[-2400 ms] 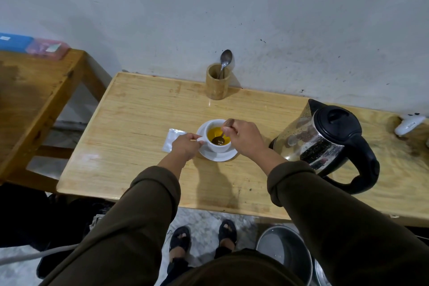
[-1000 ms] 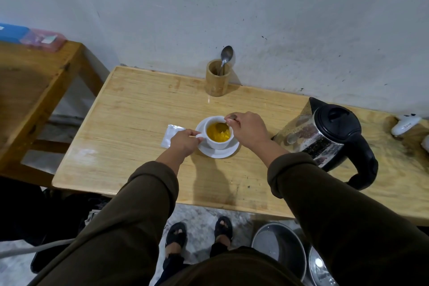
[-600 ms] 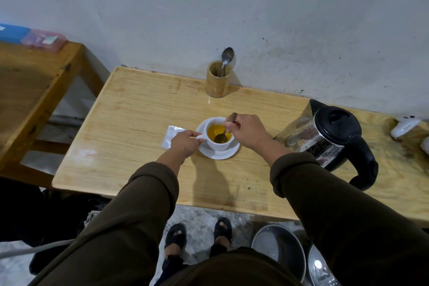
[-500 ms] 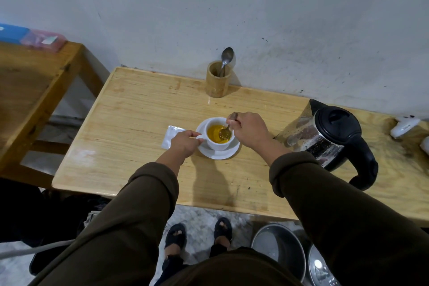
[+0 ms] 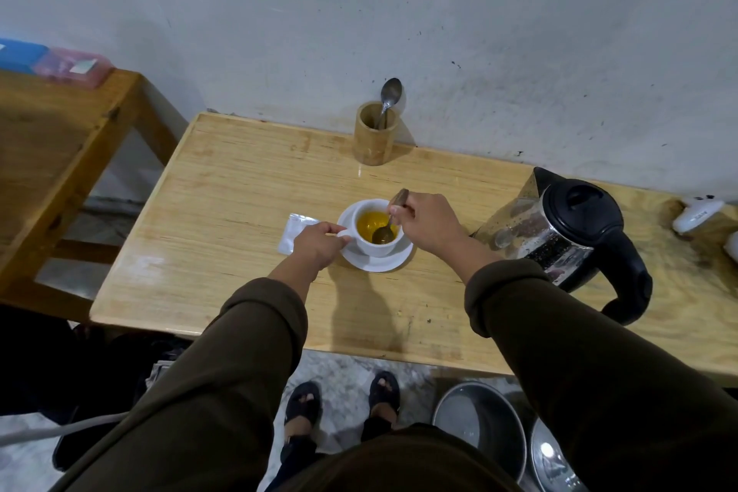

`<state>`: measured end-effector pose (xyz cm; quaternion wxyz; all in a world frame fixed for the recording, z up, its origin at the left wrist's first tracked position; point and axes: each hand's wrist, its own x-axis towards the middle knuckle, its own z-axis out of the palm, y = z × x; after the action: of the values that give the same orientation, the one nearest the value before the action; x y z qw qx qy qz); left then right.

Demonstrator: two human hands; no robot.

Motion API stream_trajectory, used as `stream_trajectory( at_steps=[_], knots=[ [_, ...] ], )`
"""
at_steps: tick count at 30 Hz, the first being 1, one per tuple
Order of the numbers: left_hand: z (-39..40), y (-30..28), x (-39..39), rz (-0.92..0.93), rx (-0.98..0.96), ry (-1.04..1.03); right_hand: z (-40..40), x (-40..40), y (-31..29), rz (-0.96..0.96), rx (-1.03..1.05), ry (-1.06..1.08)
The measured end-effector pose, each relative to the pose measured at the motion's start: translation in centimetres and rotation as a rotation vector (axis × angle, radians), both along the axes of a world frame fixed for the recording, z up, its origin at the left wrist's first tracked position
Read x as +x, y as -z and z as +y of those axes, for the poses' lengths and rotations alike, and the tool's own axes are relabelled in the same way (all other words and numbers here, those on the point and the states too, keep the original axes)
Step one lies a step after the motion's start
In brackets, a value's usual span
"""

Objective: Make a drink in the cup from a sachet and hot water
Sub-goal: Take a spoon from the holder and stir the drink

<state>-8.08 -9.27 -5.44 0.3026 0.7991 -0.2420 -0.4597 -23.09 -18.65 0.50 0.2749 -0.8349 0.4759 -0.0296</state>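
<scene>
While L hand (image 5: 317, 242) grips cup (image 5: 375, 242) handle, R hand (image 5: 425, 226) holds spoon (image 5: 385, 230) in drink.

Scuffed grey-white wall (image 5: 439, 12) behind pale wooden table (image 5: 223, 212); darker wooden table (image 5: 60, 148) at left; mottled stone floor (image 5: 343, 379) below.

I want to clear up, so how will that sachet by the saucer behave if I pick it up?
The sachet lies flat beside the left hand, so it is probably thin, floppy and very light. Its shiny surface may be slippery; pinching an edge should work better than pushing it.
</scene>
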Motion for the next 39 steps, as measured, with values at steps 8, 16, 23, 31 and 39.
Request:
stream_trajectory(
  at_steps=[8,16,23,31,39],
  knots=[
    [0.0,-0.1,-0.2,0.008,-0.007,-0.017,0.5,0.7,0.1,-0.025,-0.087,0.018],
    [0.0,0.1,-0.1,0.015,-0.011,-0.031,0.9,0.5,-0.7,-0.116,0.16,-0.008],
    [-0.3,0.3,-0.1,0.011,-0.008,-0.02,1.0,-0.3,-1.2,-0.302,0.419,0.16],
    [-0.4,0.3,-0.3,0.009,0.001,-0.033,2.7,-2.4,-0.8,-0.336,0.714,0.304],
    [-0.4,0.8,0.0,0.031,-0.019,-0.014,5.7,-3.9,-0.3,-0.397,0.74,0.47]
  ],
)
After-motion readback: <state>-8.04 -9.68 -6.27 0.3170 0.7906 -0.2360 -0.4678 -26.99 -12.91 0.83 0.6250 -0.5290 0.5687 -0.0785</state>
